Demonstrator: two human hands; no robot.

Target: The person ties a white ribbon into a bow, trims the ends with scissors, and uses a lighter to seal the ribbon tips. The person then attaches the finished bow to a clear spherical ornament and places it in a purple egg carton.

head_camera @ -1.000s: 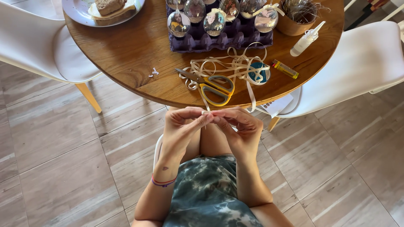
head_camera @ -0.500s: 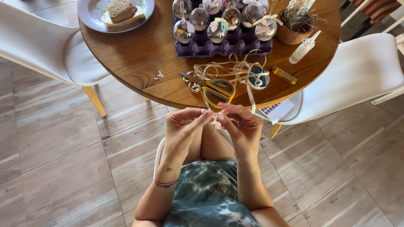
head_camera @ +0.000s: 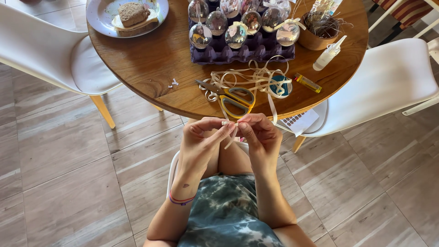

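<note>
Both hands are raised over my lap, just in front of the round wooden table's (head_camera: 151,68) edge. My left hand (head_camera: 201,144) and my right hand (head_camera: 260,139) meet at the fingertips and pinch a short piece of cream ribbon (head_camera: 231,137) between them; one end hangs down. On the table just beyond lie yellow-handled scissors (head_camera: 231,97) and a loose tangle of the same ribbon (head_camera: 249,77) with its spool (head_camera: 280,86). Behind them a purple egg tray (head_camera: 238,52) holds several clear round ornaments (head_camera: 200,35).
A plate with bread (head_camera: 132,13) sits at the table's far left. A small glue bottle (head_camera: 328,54), a yellow lighter (head_camera: 307,83) and a brown pot of dry twigs (head_camera: 320,32) are at the right. White chairs (head_camera: 388,77) stand on both sides; a printed sheet (head_camera: 299,121) lies below the edge.
My hands stay together on the ribbon piece, fingers shifting slightly. The view has tipped down a little, so the table sits lower in the picture.
</note>
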